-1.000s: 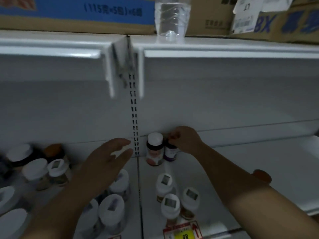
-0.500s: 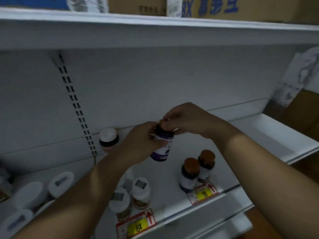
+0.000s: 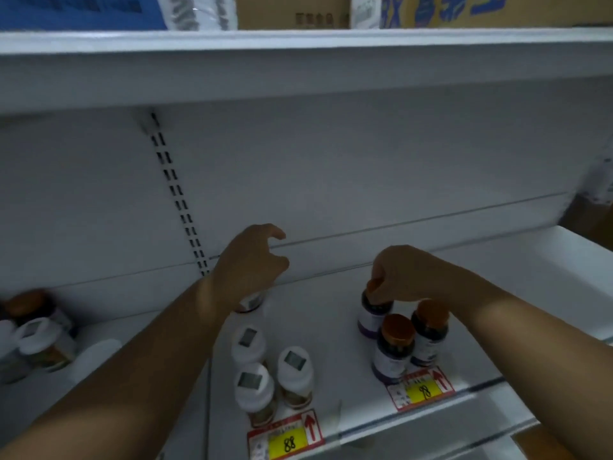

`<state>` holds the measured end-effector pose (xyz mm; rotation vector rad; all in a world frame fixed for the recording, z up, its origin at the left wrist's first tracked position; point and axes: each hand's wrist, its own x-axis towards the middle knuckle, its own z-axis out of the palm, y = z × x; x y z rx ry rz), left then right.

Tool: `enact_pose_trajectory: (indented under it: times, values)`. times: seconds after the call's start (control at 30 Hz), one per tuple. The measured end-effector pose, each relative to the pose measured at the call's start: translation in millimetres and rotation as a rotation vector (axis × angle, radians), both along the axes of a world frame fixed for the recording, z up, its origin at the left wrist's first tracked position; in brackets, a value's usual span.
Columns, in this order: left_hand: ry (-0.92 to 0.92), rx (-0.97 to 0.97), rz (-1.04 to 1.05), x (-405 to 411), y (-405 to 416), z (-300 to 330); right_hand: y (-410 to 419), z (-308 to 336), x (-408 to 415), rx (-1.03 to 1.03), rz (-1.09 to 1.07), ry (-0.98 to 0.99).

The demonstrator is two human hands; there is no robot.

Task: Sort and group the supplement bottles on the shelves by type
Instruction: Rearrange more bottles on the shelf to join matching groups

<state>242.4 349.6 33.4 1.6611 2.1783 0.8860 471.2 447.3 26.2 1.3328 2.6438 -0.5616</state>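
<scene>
The right hand (image 3: 403, 277) grips the orange cap of a purple bottle (image 3: 373, 315), setting it just behind two matching bottles (image 3: 409, 340) on the shelf (image 3: 338, 330), apparently to group that type. The left hand (image 3: 250, 260) hangs loosely curled, empty, hiding most of another bottle (image 3: 251, 302). White-capped bottles (image 3: 265, 370) stand apart; labels are unreadable.

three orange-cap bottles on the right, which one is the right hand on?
The rear orange-cap bottle, nearest the back wall: the right hand grips its cap. The front bottle and the right-side bottle stand untouched near the price tag.
</scene>
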Motion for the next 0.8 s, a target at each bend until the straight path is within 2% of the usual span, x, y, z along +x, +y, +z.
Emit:
enact_pose_trajectory:
  times: [0.03, 0.07, 0.13, 0.17, 0.27, 0.4, 0.5, 0.57, 0.67, 0.73, 0.8]
  values:
    - [-0.026, -0.005, 0.026, -8, -7, 0, 2, 3, -7, 0.022, 0.014, -0.008]
    - [-0.056, 0.002, 0.048, -15, -15, 0, 2, 6, -21, 0.035, 0.030, 0.072]
    - [-0.060, 0.068, 0.076, -28, -30, -1, -4, 9, -67, 0.008, 0.111, 0.352]
    - [-0.028, 0.100, 0.090, -33, -38, -3, -8, 7, -96, -0.005, 0.171, 0.425]
    - [0.033, 0.170, 0.156, -44, -61, -8, -21, -14, -172, -0.013, 0.290, 0.425]
    - [0.054, 0.190, 0.206, -57, -90, -17, -26, -44, -205, 0.061, 0.199, 0.598]
    - [-0.030, 0.215, 0.264, -62, -109, -20, -28, -29, -206, 0.088, 0.108, 0.707]
    - [-0.061, 0.191, 0.299, -61, -121, -14, -36, -3, -210, -0.042, 0.052, 0.873]
    - [0.072, 0.179, 0.372, -65, -136, 4, -71, 35, -224, -0.571, 0.074, 1.114]
    - [0.189, 0.228, 0.506, -74, -155, 20, -97, 51, -237, -0.763, 0.146, 1.142]
    - [0.304, 0.234, 0.592, -86, -182, 31, -123, 61, -255, -0.826, 0.208, 1.138]
